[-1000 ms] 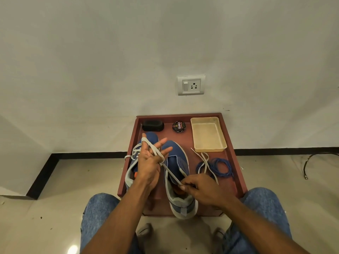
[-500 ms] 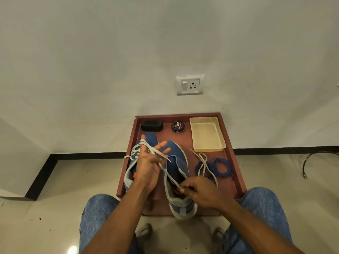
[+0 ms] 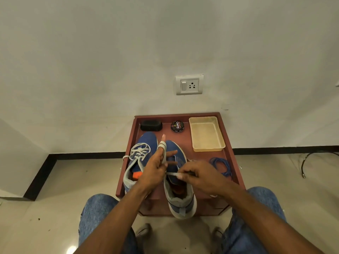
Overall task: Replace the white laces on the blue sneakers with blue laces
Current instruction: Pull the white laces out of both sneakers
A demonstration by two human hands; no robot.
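Two blue sneakers stand on a low reddish-brown table (image 3: 232,153). The left sneaker (image 3: 142,156) still carries its white laces. The right sneaker (image 3: 178,191) has none in its eyelets. My left hand (image 3: 156,171) is raised over the shoes with a removed white lace (image 3: 162,149) wound around its fingers. My right hand (image 3: 198,176) pinches the free end of that lace close to the left hand. A coil of blue laces (image 3: 222,165) lies on the table just right of my right hand.
At the back of the table sit a black brush (image 3: 151,125), a round tin of shoe polish (image 3: 177,126) and a shallow cream tray (image 3: 206,133). A wall with a socket (image 3: 189,84) stands right behind. My knees flank the table's near edge.
My right hand has risen from the right sneaker's opening toward my left hand, and the slack lace between them has shortened as more is wound on the left fingers.
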